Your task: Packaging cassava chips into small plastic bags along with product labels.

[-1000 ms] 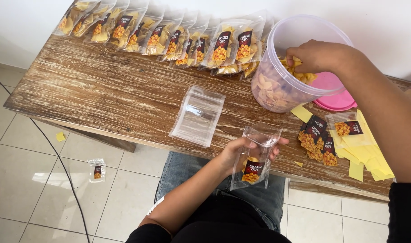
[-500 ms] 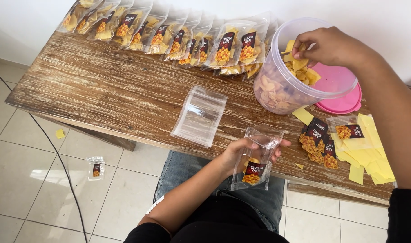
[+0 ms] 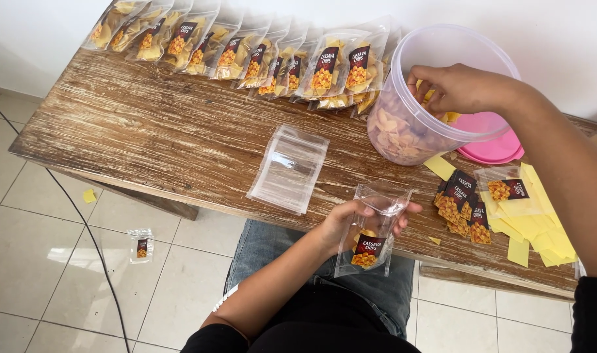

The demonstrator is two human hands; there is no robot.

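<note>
Two hands work apart: the left hand [image 3: 346, 222], low centre of the frame, grips an open clear pouch [image 3: 371, 229] with a dark label over the wooden table [image 3: 148, 131] edge, while the right hand [image 3: 456, 88], upper right, reaches with curled fingers into the clear tub [image 3: 409, 127] of yellow chips.

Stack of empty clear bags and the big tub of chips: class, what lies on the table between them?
Only bare wooden table, as the head view shows.
</note>
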